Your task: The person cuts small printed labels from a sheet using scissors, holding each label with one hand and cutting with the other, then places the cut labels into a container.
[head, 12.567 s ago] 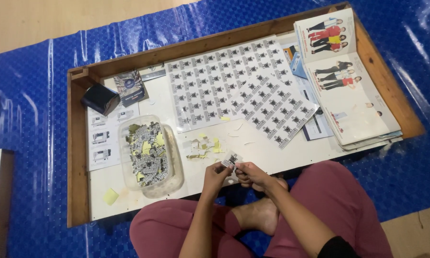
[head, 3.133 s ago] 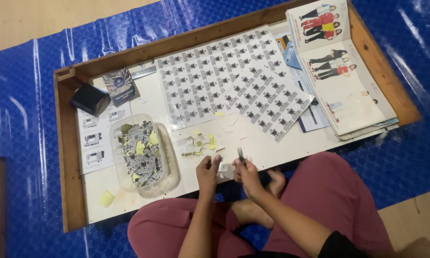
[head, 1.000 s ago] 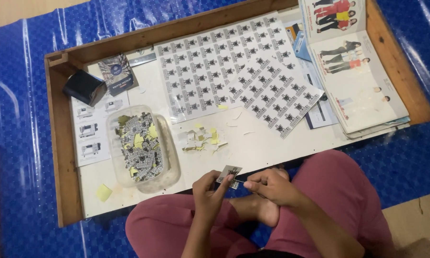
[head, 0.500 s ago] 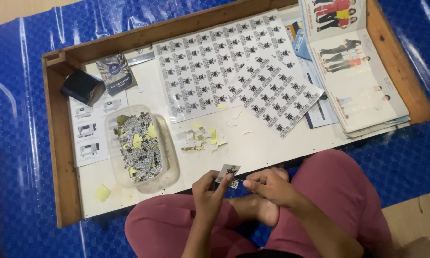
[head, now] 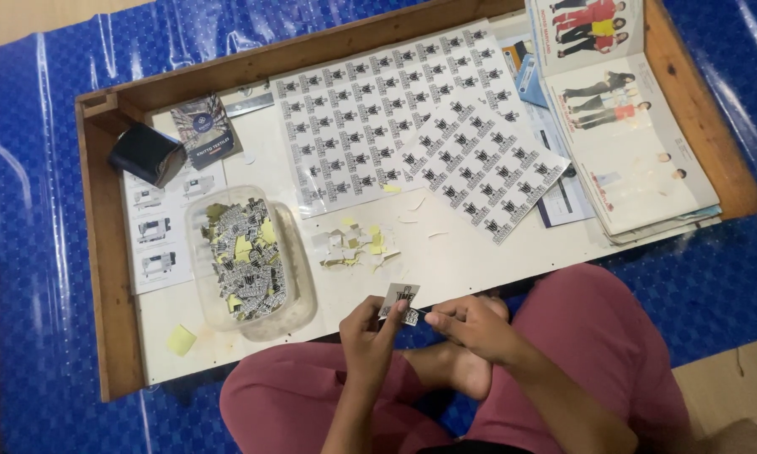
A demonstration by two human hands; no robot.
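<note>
A small square sticker label with a black print is pinched between my left hand and my right hand, just over the near edge of the wooden tray. My right fingertips grip its lower right corner. A clear plastic tub full of cut labels and yellow backing bits sits left of my hands. Two large sheets of printed labels lie flat at the tray's middle. Peeled scraps lie between the tub and the sheets.
A stack of open clothing catalogues fills the tray's right end. A dark small box and a booklet rest at the back left. A yellow paper bit lies near the front left. Blue plastic sheeting covers the floor.
Both hands stay together at the tray's near edge on the small label; the right fingers have shifted slightly along it. The camera view has drifted a little.
</note>
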